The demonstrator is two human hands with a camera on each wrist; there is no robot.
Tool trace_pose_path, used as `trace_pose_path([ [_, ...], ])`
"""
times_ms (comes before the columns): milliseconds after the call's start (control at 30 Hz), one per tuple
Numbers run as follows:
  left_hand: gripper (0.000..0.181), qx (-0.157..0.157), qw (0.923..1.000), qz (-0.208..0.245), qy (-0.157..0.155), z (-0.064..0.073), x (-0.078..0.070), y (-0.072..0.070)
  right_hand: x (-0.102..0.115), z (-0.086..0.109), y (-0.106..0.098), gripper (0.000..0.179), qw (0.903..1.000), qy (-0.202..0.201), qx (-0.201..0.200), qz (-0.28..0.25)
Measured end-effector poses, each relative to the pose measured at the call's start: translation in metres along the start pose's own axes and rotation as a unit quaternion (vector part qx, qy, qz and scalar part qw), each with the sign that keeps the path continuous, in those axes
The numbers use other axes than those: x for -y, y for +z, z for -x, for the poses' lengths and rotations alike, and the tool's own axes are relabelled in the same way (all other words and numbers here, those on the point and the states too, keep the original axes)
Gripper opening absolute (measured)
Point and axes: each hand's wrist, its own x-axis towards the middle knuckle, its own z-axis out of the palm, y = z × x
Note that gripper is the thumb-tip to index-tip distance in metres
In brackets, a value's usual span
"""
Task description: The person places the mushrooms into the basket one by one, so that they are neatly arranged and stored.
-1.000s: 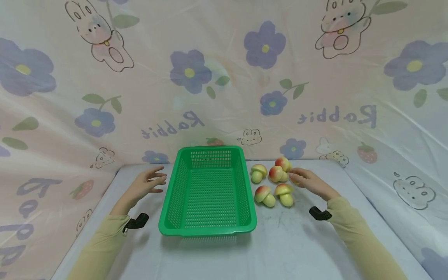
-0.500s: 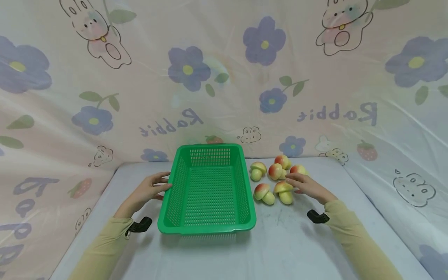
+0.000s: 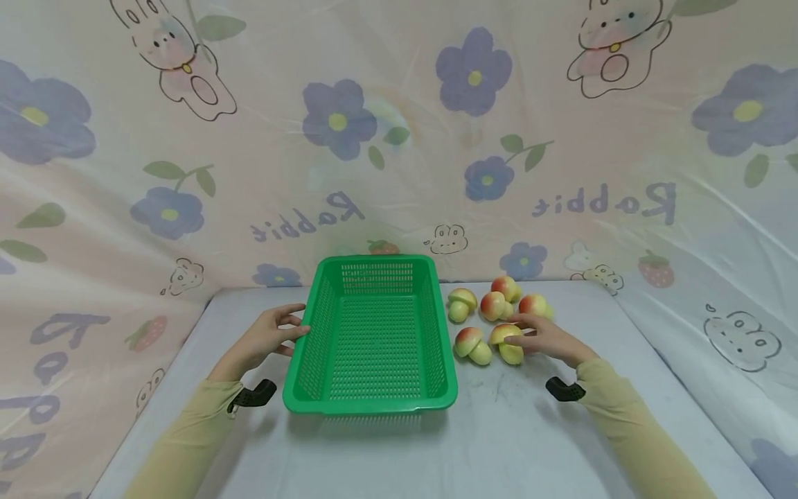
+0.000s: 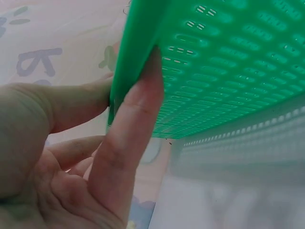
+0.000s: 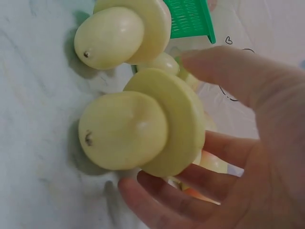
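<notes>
Flower-printed cloth point(image 3: 405, 184) behind a whitish table point(image 3: 511, 443)

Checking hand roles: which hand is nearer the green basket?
The left hand. It is at the left rim of the green basket, digits on either side. The right hand is away to the basket's right, at the front-right mushroom.

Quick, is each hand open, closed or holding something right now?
Left hand: closed, holding the green basket by its rim.
Right hand: open around a mushroom-shaped piece; contact unclear.
</notes>
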Motion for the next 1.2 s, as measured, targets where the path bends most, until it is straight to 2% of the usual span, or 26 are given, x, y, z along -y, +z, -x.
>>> trace_pose_path([
  [233,0.07,-0.001,1.0,0.0,-0.004,0.0,-0.002,0.002,-0.003,0.001,0.0,0.065,0.9999,-0.012,0.002,0.012],
  [400,0.07,-0.002,1.0,0.001,-0.004,-0.003,0.0,0.002,-0.004,-0.002,0.003,0.062,0.9998,-0.005,-0.006,0.018],
  [633,0.072,-0.004,0.9999,0.009,-0.006,-0.004,0.001,0.002,-0.003,-0.002,0.003,0.053,0.9999,-0.001,-0.013,0.002],
  [800,0.071,-0.001,1.0,0.009,-0.001,-0.005,0.001,0.001,0.001,0.001,-0.002,0.057,0.9999,0.002,-0.013,-0.001],
  [1033,0.071,0.003,0.9999,0.016,0.004,-0.008,0.001,0.001,0.021,0.003,-0.013,0.059,0.9996,-0.022,-0.005,-0.014],
  [1200,0.071,0.003,0.9998,0.02,-0.001,-0.009,0.001,0.003,0.043,0.0,-0.018,0.053,0.9982,-0.059,-0.008,-0.007],
])
